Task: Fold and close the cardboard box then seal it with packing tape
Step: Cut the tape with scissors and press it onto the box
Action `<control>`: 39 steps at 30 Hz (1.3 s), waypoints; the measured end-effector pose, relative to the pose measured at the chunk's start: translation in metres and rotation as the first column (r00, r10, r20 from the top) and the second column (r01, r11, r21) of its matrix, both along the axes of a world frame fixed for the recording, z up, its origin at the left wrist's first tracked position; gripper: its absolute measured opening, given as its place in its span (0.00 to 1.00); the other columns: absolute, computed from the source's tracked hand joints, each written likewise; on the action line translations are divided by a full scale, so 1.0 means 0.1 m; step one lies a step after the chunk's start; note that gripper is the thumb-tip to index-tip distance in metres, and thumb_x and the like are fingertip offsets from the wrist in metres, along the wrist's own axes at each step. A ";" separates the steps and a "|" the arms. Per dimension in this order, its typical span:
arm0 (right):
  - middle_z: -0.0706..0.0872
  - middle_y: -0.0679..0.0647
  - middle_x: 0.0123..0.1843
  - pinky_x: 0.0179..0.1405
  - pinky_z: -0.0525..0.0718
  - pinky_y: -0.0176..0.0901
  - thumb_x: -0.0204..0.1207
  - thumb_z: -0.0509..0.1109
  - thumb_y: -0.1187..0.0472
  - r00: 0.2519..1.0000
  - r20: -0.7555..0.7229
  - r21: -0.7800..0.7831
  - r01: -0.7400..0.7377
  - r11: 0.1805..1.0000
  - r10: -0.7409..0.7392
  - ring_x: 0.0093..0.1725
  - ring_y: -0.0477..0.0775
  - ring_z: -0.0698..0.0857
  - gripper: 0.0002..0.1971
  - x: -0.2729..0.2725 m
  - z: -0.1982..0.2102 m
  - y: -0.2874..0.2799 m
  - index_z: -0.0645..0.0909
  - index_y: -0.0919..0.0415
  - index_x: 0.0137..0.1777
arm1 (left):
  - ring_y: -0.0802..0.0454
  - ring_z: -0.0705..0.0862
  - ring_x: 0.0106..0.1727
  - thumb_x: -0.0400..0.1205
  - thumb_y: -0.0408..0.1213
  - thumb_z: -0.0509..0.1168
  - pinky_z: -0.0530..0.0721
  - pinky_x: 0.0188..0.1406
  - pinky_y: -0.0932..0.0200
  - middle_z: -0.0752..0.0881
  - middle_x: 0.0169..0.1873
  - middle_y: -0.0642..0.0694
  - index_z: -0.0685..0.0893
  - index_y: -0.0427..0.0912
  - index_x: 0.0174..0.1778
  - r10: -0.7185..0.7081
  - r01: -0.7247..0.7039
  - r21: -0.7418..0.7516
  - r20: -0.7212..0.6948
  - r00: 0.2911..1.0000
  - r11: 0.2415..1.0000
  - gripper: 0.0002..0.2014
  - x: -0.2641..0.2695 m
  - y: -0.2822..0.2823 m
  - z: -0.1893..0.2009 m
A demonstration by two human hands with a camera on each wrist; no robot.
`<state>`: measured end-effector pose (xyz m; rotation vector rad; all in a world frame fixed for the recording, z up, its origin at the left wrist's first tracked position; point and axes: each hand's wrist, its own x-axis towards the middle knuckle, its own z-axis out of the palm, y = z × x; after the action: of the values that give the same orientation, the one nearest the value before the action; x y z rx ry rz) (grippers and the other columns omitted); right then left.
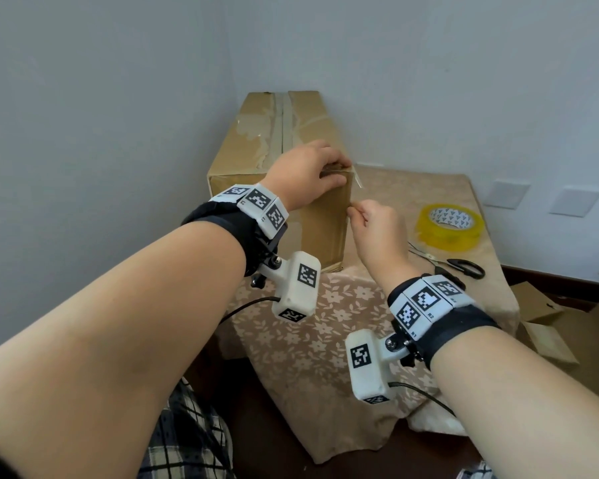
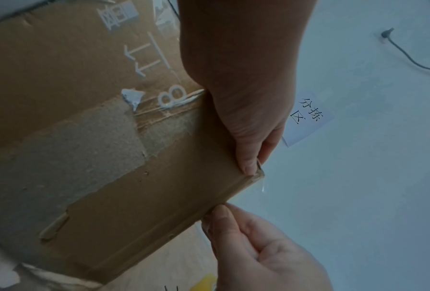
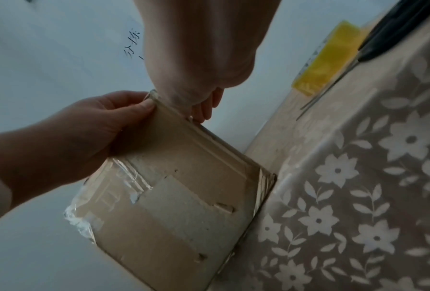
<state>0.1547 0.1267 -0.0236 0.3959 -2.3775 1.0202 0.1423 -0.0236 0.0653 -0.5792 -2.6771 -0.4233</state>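
A long closed cardboard box (image 1: 277,140) stands on the floral-clothed table (image 1: 325,323), with a taped seam running along its top. My left hand (image 1: 343,172) grips the box's near top right corner, thumb on the end face (image 2: 159,196) and fingers over the top. Just below it, my right hand (image 1: 351,212) pinches with thumb and forefinger at the box's right vertical edge, where a strip of clear tape (image 1: 358,179) hangs from the corner. The left wrist view shows this pinch (image 2: 216,213) and the loose tape end (image 2: 262,185).
A yellow roll of packing tape (image 1: 450,226) lies to the right of the box, with black-handled scissors (image 1: 460,266) in front of it. The box's far end sits in the wall corner. Flattened cardboard pieces (image 1: 550,326) lie on the floor at the right.
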 end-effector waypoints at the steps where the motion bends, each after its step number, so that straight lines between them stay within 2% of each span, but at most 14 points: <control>1: 0.87 0.58 0.39 0.33 0.72 0.43 0.83 0.63 0.60 1.000 -0.003 -0.009 0.009 1.000 -0.009 0.38 0.58 0.83 0.11 0.01 -0.01 -0.02 0.86 0.63 0.50 | 0.50 0.79 0.59 0.82 0.44 0.64 0.72 0.49 0.62 0.81 0.58 0.48 0.82 0.49 0.65 0.000 0.000 0.002 -0.003 1.000 1.000 0.16 0.00 0.00 0.00; 4: 0.88 0.59 0.40 0.34 0.77 0.46 0.83 0.62 0.59 1.000 -0.005 0.017 0.024 1.000 -0.024 0.39 0.60 0.83 0.11 0.03 -0.04 0.01 0.86 0.62 0.52 | 0.50 0.79 0.59 0.82 0.44 0.65 0.71 0.48 0.63 0.81 0.58 0.48 0.82 0.48 0.65 0.002 -0.002 0.005 -0.009 1.000 1.000 0.16 0.00 0.01 -0.01; 7: 0.87 0.61 0.37 0.34 0.81 0.52 0.84 0.61 0.58 0.997 -0.025 0.158 0.070 0.985 -0.067 0.37 0.64 0.83 0.12 0.03 0.00 0.03 0.84 0.63 0.50 | 0.50 0.79 0.59 0.82 0.45 0.65 0.70 0.47 0.63 0.81 0.57 0.48 0.82 0.49 0.65 0.005 -0.005 -0.001 -0.015 1.000 1.000 0.16 0.01 0.00 -0.01; 9: 0.86 0.61 0.37 0.33 0.80 0.50 0.83 0.60 0.59 0.992 -0.031 0.263 0.128 0.956 -0.124 0.37 0.63 0.82 0.12 0.01 0.06 0.08 0.83 0.65 0.50 | 0.50 0.79 0.58 0.82 0.45 0.64 0.70 0.47 0.63 0.81 0.57 0.48 0.82 0.49 0.65 0.003 -0.003 -0.006 -0.016 1.000 1.000 0.16 0.00 0.00 -0.01; 12: 0.85 0.61 0.40 0.36 0.80 0.51 0.81 0.62 0.61 0.983 0.009 0.219 0.177 0.959 -0.184 0.40 0.63 0.82 0.08 -0.04 0.17 0.27 0.81 0.65 0.50 | 0.51 0.79 0.59 0.82 0.45 0.64 0.70 0.47 0.63 0.81 0.57 0.48 0.82 0.49 0.65 -0.001 0.001 -0.010 -0.011 1.000 1.000 0.16 0.00 0.00 0.00; 17: 0.82 0.57 0.39 0.38 0.81 0.52 0.84 0.60 0.59 0.994 0.034 0.268 0.090 0.959 -0.103 0.41 0.62 0.83 0.10 0.06 0.13 0.12 0.80 0.64 0.53 | 0.50 0.79 0.59 0.82 0.45 0.64 0.71 0.47 0.63 0.81 0.57 0.48 0.82 0.49 0.65 0.007 -0.007 -0.011 -0.016 1.000 1.000 0.16 -0.01 0.01 0.00; 20: 0.86 0.61 0.42 0.41 0.82 0.56 0.84 0.60 0.59 0.995 0.079 0.121 0.056 0.991 -0.066 0.42 0.64 0.84 0.11 0.10 0.03 -0.08 0.80 0.64 0.55 | 0.50 0.79 0.59 0.81 0.44 0.65 0.71 0.48 0.63 0.81 0.57 0.47 0.82 0.48 0.64 0.005 -0.005 0.002 -0.014 1.000 1.000 0.16 0.00 -0.01 0.00; 24: 0.89 0.58 0.46 0.46 0.82 0.47 0.78 0.65 0.61 0.992 0.110 0.084 -0.078 0.993 0.069 0.47 0.60 0.86 0.07 0.17 -0.02 0.05 0.85 0.61 0.50 | 0.51 0.79 0.59 0.81 0.45 0.64 0.70 0.47 0.64 0.81 0.57 0.48 0.82 0.49 0.64 0.019 -0.019 -0.004 -0.012 1.000 1.000 0.15 0.01 0.00 0.01; 27: 0.87 0.55 0.48 0.53 0.84 0.51 0.76 0.63 0.71 0.981 0.058 -0.130 -0.177 0.976 0.186 0.51 0.52 0.87 0.10 0.12 0.10 0.22 0.73 0.55 0.50 | 0.51 0.80 0.57 0.80 0.45 0.64 0.73 0.46 0.62 0.82 0.56 0.48 0.83 0.50 0.62 0.044 -0.044 0.004 -0.020 0.999 0.999 0.15 0.01 0.03 0.00; 30: 0.84 0.51 0.50 0.58 0.83 0.45 0.78 0.60 0.75 0.953 0.039 -0.234 -0.284 0.930 0.301 0.53 0.49 0.87 0.16 -0.07 0.32 0.26 0.68 0.51 0.54 | 0.50 0.80 0.56 0.79 0.46 0.64 0.74 0.44 0.61 0.81 0.54 0.48 0.82 0.48 0.61 0.082 -0.082 0.010 -0.055 0.995 0.997 0.15 0.00 0.08 -0.01; 32: 0.83 0.53 0.51 0.57 0.82 0.41 0.80 0.60 0.75 0.933 0.080 -0.169 -0.335 0.927 0.352 0.53 0.50 0.86 0.16 -0.16 0.44 0.23 0.71 0.53 0.57 | 0.49 0.80 0.54 0.78 0.48 0.65 0.74 0.43 0.60 0.81 0.53 0.47 0.82 0.47 0.59 0.107 -0.107 -0.001 -0.072 0.992 0.994 0.16 -0.01 0.13 -0.04; 35: 0.81 0.57 0.48 0.49 0.79 0.30 0.77 0.63 0.78 0.926 0.078 0.002 -0.370 0.929 0.369 0.46 0.56 0.83 0.12 -0.23 0.52 0.21 0.78 0.65 0.56 | 0.47 0.79 0.54 0.77 0.50 0.66 0.73 0.44 0.59 0.80 0.53 0.46 0.81 0.45 0.58 0.102 -0.105 -0.032 -0.079 0.992 0.994 0.18 -0.03 0.14 -0.04; 36: 0.80 0.57 0.47 0.47 0.79 0.31 0.76 0.65 0.78 0.926 0.049 0.052 -0.376 0.925 0.374 0.45 0.57 0.81 0.10 -0.25 0.54 0.21 0.79 0.68 0.54 | 0.47 0.79 0.54 0.77 0.50 0.67 0.73 0.44 0.59 0.80 0.53 0.46 0.81 0.44 0.59 0.085 -0.087 -0.039 -0.059 0.995 0.995 0.18 -0.02 0.11 -0.01; 39: 0.81 0.59 0.45 0.46 0.77 0.48 0.73 0.71 0.72 0.937 -0.035 0.236 -0.330 0.914 0.347 0.43 0.57 0.79 0.03 -0.31 0.63 0.20 0.83 0.67 0.45 | 0.47 0.79 0.58 0.78 0.45 0.68 0.73 0.51 0.60 0.79 0.59 0.44 0.78 0.44 0.67 0.014 -0.009 -0.088 0.056 0.998 0.996 0.22 0.02 -0.05 0.11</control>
<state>0.1241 0.1467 0.0390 0.9443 -2.4128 0.8570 0.1443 -0.0289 0.0758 -0.5854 -2.7631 -0.3255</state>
